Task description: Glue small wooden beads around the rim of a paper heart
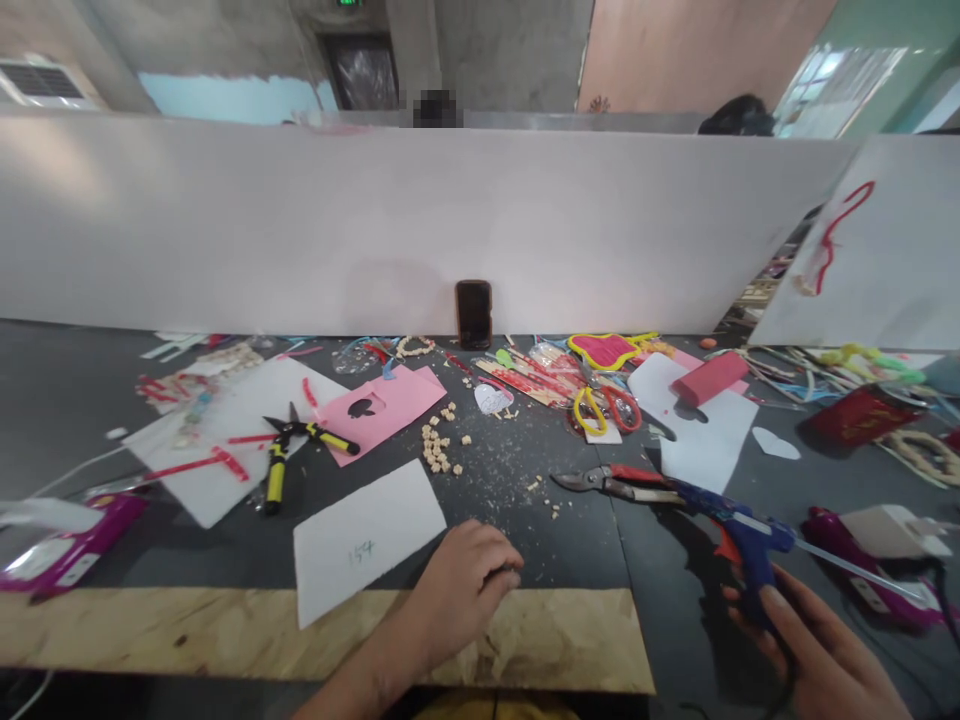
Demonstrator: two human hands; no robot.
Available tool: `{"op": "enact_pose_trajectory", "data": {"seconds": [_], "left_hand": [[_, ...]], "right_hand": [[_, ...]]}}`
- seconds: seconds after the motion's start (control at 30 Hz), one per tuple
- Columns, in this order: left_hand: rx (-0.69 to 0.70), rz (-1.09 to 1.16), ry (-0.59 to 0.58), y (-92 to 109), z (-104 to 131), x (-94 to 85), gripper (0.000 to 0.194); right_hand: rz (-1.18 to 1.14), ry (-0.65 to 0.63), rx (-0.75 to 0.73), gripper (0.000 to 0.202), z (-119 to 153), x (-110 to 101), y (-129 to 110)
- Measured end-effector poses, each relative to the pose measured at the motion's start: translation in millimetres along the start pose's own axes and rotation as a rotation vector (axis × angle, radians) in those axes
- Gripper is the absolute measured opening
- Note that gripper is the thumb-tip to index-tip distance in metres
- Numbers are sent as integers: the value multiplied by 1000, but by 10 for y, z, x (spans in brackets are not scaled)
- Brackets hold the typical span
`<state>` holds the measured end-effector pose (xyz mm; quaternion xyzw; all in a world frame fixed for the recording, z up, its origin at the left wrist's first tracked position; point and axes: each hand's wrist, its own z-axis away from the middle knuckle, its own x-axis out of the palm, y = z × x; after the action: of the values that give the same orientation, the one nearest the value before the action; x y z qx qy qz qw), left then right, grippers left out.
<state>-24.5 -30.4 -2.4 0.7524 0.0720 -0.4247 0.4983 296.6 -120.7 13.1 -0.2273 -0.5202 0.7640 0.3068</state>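
Observation:
My right hand (814,635) is wrapped round the handle of a blue glue gun (754,560), its nozzle pointing left and a clear glue stick running out the back. My left hand (469,580) rests at the front edge of the dark table, fingers curled toward the thumb; whatever lies between them, if anything, is too small to make out. Beside it is a white card (367,540) with "154" handwritten on it. Ahead of that hand sits a cluster of small beige pieces (439,450). Red-handled pruning shears (615,482) lie just beyond the glue gun's nozzle.
Yellow-and-black pliers (276,475) lie on the left near pink card (405,400). Scissors (592,412), a red can (859,415) and a red block (709,378) lie toward the right. A phone (474,313) leans against the white partition (300,230). Purple power strips (75,550) flank both sides.

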Motion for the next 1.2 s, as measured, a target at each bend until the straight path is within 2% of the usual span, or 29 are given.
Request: {"op": "enact_pose_trajectory", "data": {"seconds": [0.17,0.43,0.67,0.83,1.03,1.2], "left_hand": [[-3,-10,8,-24,0,-9,13],[11,-25,-10,23,-14,-31,14],[20,-7,-35,84,11,-26,15],[1,-3,-44,101,32,-25,14],[-17,-4,-62,86,64,0,15],[4,17,-47,74,75,6,16]], "right_hand": [[-45,57,36,53,-40,-87,-69],[-11,14,-19,60,-1,-78,-57],[-128,-39,113,82,80,63,-15],[-208,-29,144,90,131,168,6],[-260,-53,125,81,184,275,1],[-286,-106,81,75,181,358,88]]}}
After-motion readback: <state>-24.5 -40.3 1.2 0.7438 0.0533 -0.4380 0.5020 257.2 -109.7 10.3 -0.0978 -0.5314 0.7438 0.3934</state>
